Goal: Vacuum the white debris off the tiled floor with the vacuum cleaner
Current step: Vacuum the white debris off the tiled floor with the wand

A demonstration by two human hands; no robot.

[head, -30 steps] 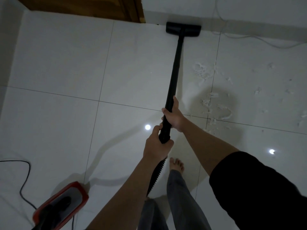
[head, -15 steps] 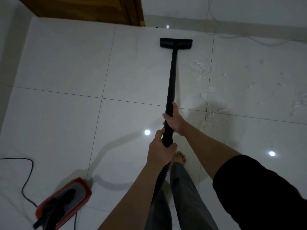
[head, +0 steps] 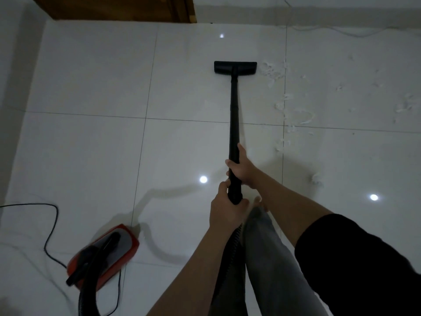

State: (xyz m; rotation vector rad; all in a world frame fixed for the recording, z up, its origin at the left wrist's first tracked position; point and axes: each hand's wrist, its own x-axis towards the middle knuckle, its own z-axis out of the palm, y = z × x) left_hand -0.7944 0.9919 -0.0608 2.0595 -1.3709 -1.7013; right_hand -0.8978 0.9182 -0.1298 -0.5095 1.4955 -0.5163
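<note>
A long black vacuum wand [head: 234, 110] runs away from me to a flat black floor nozzle [head: 235, 67] lying on the white tiled floor [head: 95, 144]. My right hand [head: 242, 168] grips the wand higher up. My left hand [head: 224, 208] grips its near end, where the ribbed hose [head: 232, 247] starts. White debris [head: 273, 73] lies just right of the nozzle and trails toward me along a tile joint [head: 283, 106], with more shreds scattered at the far right [head: 405, 106]. The red and grey vacuum body [head: 104, 254] sits on the floor at the lower left.
A black power cord [head: 49, 224] loops across the floor left of the vacuum body. A wooden door or cabinet base [head: 114, 8] stands at the top, next to a white wall with a thin cable [head: 341, 30] along it. My legs and a bare foot [head: 259, 201] are below the hands.
The nozzle has been pulled back from the wall toward me and now lies next to the nearest debris patch. Both hands kept their grip. The view shifted, showing more of the vacuum body.
</note>
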